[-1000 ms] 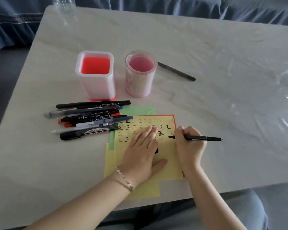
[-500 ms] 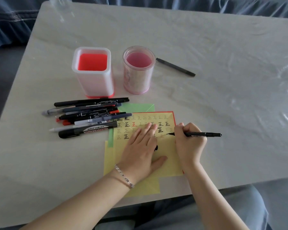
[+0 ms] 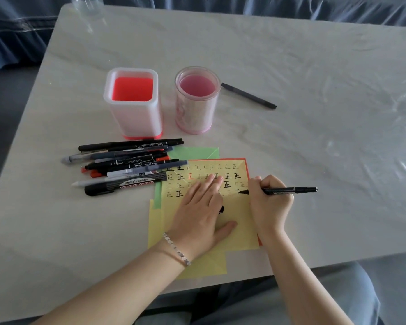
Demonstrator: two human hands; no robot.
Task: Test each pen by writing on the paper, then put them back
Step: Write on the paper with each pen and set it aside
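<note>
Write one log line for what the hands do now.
right hand: grips black pen, tip on yellow paper | left hand: flat on paper

Left hand [image 3: 197,214] lies flat on the paper [image 3: 239,221], covering several written characters. A small black item [image 3: 221,209] shows at the hand's edge; the rest is hidden and it cannot be identified. Right hand [image 3: 270,205] wraps the pen [image 3: 291,190], concealing its grip section. Green sheet [image 3: 197,152] and orange sheet [image 3: 244,158] show only as edges beneath the paper. Pens [image 3: 127,165] overlap in a pile; most of their print is too small to read. Bottle [image 3: 87,5] is cut off by the top edge.
</note>
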